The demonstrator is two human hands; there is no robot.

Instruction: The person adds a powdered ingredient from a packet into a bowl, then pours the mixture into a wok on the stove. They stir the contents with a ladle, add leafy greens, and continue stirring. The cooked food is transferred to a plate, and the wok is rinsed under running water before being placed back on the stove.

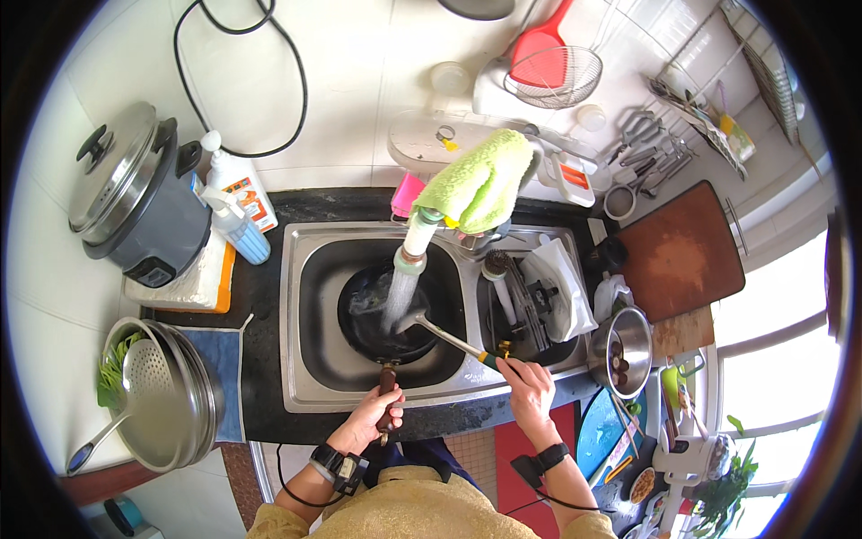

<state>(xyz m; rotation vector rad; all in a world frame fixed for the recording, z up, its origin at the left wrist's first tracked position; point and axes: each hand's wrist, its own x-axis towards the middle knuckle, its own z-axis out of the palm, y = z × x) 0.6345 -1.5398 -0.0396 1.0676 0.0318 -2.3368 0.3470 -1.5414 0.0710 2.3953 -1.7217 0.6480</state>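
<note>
My left hand (376, 412) is closed around the brown handle of a black frying pan (357, 337), which lies in the larger basin of a stainless steel sink (313, 374). In my right hand (527, 391) is the green-and-yellow end of a metal-shafted spatula or ladle (448, 335); its head is in the pan, partly hidden by water. A faucet nozzle (410, 259) pours a spray of water into the pan. A light green cloth (481, 178) hangs over the faucet.
The smaller basin holds a round brush (498, 264), utensils and a white bag (555, 290). A steel bowl (640, 357) and a cutting board (680, 252) stand right. Left are a spray bottle (241, 232), a rice cooker (151, 209) and stacked steel bowls (195, 404).
</note>
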